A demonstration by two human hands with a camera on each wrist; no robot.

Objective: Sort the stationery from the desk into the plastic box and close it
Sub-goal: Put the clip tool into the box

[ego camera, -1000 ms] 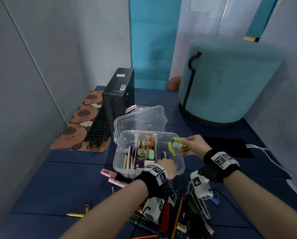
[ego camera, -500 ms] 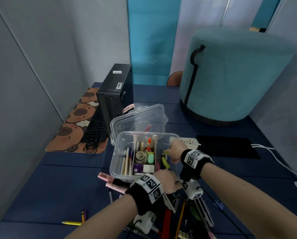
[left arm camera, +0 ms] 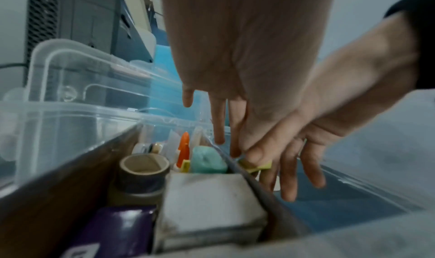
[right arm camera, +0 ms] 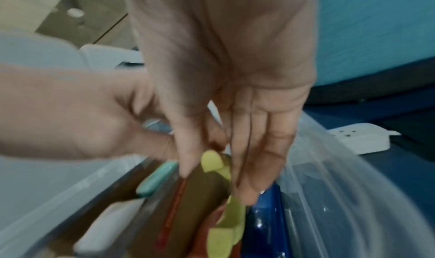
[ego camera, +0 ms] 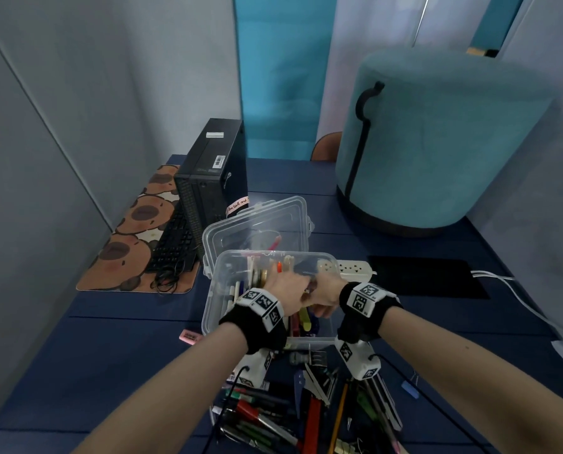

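A blue desk (ego camera: 116, 352) is sitting hemmed between grey partitions, with a teal stool (ego camera: 437, 142) at the back right and a computer (ego camera: 214, 172) at the back left. The clear box (ego camera: 218, 290) is standing mid-desk, its lid (ego camera: 257, 224) leaning open behind it, dividers splitting it into slots. Both hands are crowding its right slot: the right hand (right arm camera: 235, 94) is pinching a yellow clip (right arm camera: 212, 161) with thumb and fingers, the left hand (left arm camera: 240, 57) is hanging beside it, fingers straight. Loose pens (ego camera: 273, 421) are lying at the near edge.
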